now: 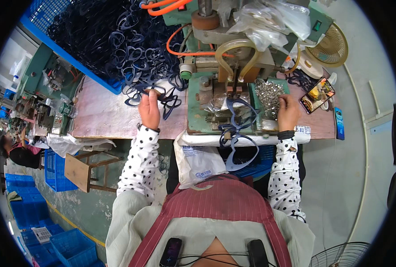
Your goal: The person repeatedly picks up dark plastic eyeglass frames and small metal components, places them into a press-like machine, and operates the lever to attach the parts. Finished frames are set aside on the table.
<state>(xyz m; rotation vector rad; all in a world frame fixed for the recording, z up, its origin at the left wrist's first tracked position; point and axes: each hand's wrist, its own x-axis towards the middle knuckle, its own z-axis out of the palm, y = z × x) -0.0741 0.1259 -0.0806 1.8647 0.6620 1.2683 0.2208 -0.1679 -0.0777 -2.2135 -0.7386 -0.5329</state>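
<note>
My left hand (pixel 150 113) reaches to loose dark glasses frames (pixel 170 103) on the pink tabletop. Its fingers close on the edge of one frame. Beyond it, a large heap of dark blue frames (pixel 126 49) fills a blue crate (pixel 42 33). My right hand (pixel 289 115) is at the right edge of a pile of small shiny metal parts (pixel 270 95), fingers pinched; what lies between them is too small to see. Between my hands, heart-shaped blue glasses frames (pixel 243 153) hang under the head of a green bench machine (pixel 198 127), over its front edge.
A lit phone (pixel 317 95) and a blue packet (pixel 339 123) lie on the right. A small fan (pixel 329 44) stands behind. Plastic bags (pixel 271 22) cover the machine's top, and a white bag (pixel 202 164) hangs at my lap. At left are a wooden stool (pixel 78 172) and another person (pixel 23 153).
</note>
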